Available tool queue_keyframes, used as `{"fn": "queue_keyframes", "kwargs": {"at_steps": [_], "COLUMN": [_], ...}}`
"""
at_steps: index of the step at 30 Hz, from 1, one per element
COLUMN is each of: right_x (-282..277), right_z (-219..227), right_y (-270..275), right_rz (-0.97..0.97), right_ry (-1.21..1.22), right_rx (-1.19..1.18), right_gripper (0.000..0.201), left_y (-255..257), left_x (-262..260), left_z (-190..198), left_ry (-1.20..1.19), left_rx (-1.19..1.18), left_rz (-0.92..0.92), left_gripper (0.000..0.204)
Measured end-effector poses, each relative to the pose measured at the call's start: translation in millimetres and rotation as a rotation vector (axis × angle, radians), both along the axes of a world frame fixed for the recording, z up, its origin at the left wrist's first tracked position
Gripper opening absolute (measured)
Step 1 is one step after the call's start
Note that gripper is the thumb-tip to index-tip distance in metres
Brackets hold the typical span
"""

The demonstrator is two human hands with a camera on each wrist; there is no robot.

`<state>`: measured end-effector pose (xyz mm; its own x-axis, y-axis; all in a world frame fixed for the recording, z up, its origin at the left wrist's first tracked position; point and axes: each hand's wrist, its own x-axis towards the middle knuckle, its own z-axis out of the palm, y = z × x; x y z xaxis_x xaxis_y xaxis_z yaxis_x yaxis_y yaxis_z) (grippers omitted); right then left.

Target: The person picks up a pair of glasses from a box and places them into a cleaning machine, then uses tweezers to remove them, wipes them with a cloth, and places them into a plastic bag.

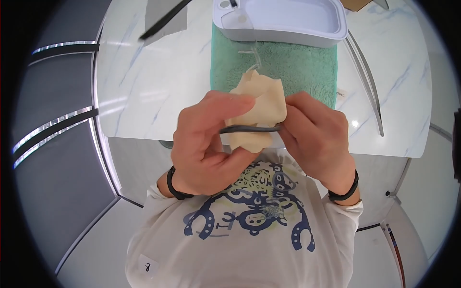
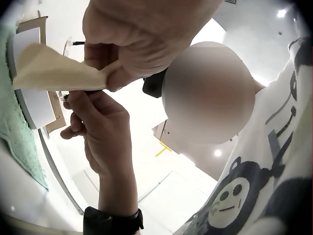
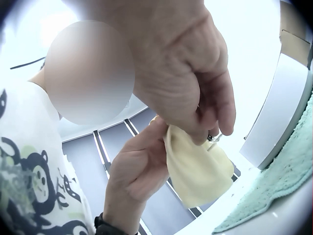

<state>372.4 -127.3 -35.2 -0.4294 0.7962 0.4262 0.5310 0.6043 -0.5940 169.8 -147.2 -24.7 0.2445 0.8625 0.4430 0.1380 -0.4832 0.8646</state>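
A pair of eyeglasses with a clear frame (image 1: pixel 240 18) and dark temples is held up in front of the shirt, over the table's front edge. One dark temple (image 1: pixel 249 128) crosses a cream cloth (image 1: pixel 266 98) that wraps part of the frame. My left hand (image 1: pixel 201 144) grips the cloth, thumb over its top and fingers beneath. With the fingertips of my right hand (image 1: pixel 314 139), I pinch the glasses near the hinge at the cloth's edge. That clear hinge end (image 3: pixel 213 140) shows beside my right fingertips in the right wrist view. The wrapped lens is hidden.
Beyond the hands, a white basin (image 1: pixel 331 38) stands on a green towel (image 1: pixel 307 67) on the marbled table (image 1: pixel 129 105). A grey sheet (image 1: pixel 165 17) lies at the back left. Long grey strips (image 1: pixel 367 81) lie to the right, and a cardboard box (image 1: pixel 355 4) is behind.
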Motion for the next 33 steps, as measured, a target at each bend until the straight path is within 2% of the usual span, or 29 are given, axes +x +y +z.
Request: {"fn": "queue_keyframes", "kwargs": {"at_steps": [3, 5, 9, 11, 13, 15, 16, 17, 20, 23, 26, 27, 29, 30, 31, 33], "right_x": [-3.9, -6.4, -9.6, -10.7, -9.8, -6.8, -5.5, -5.4, -10.4, -8.5, -1.5, -0.8, -0.1, -0.7, -0.6, -1.2], "right_z": [-0.8, 1.3, 6.9, 5.2, 3.8, 2.7, 1.9, 1.4, -0.8, 9.9, 5.9, 6.0, 4.5, 3.4, -0.4, -0.7], "right_y": [-2.6, -4.0, -3.1, 1.5, 2.2, 2.2, 2.5, 3.4, 7.0, 6.5, 6.0, 6.4, 6.9, 7.5, 7.9, 6.8], "right_rz": [0.045, 0.043, -0.019, -0.062, -0.071, -0.093, -0.083, -0.073, -0.077, -0.062, -0.066, -0.072, -0.055, -0.062, -0.062, -0.066], "right_ry": [-0.045, -0.051, 0.038, 0.066, 0.115, 0.157, 0.154, 0.152, 0.150, 0.128, 0.148, 0.147, 0.166, 0.167, 0.188, 0.210], "right_rx": [0.000, -0.016, 0.064, 0.125, 0.158, 0.190, 0.189, 0.189, 0.241, 0.229, 0.239, 0.236, 0.263, 0.260, 0.278, 0.293], "right_gripper": [0.021, 0.020, 0.021, 0.022, 0.022, 0.023, 0.025, 0.027, 0.030, 0.032, 0.032, 0.032, 0.032, 0.032, 0.031, 0.030], "left_y": [0.4, 0.4, 2.6, 7.0, 4.0, 5.4, 7.0, -1.2, 2.9, 11.3, 19.4, 17.7, 11.2, 8.6, 7.9, 10.7], "left_x": [7.2, 6.9, 7.1, 7.7, 10.4, 16.3, 14.3, 21.4, 14.9, 8.1, 6.9, 9.1, 13.6, 12.0, 11.6, 7.1], "left_z": [3.4, -2.9, 3.1, 5.5, 9.4, 6.8, -8.2, -6.4, -9.3, -0.4, 11.0, 13.8, 17.2, 10.0, 3.6, -2.6], "left_ry": [0.079, -0.128, -0.239, -0.439, -0.445, -0.550, -0.492, -0.435, -0.299, -0.348, -0.641, -0.640, -0.553, -0.395, -0.393, -0.378], "left_rx": [-0.056, -0.033, 0.036, -0.042, -0.086, -0.143, -0.037, -0.171, -0.163, -0.179, -0.278, -0.283, -0.408, -0.382, -0.386, -0.380], "left_rz": [0.057, 0.006, 0.077, 0.130, 0.178, 0.217, 0.157, 0.203, 0.098, 0.163, 0.172, 0.167, 0.248, 0.199, 0.196, 0.062], "left_gripper": [0.064, 0.054, 0.060, 0.058, 0.059, 0.058, 0.065, 0.062, 0.061, 0.056, 0.059, 0.059, 0.068, 0.072, 0.072, 0.073]}}
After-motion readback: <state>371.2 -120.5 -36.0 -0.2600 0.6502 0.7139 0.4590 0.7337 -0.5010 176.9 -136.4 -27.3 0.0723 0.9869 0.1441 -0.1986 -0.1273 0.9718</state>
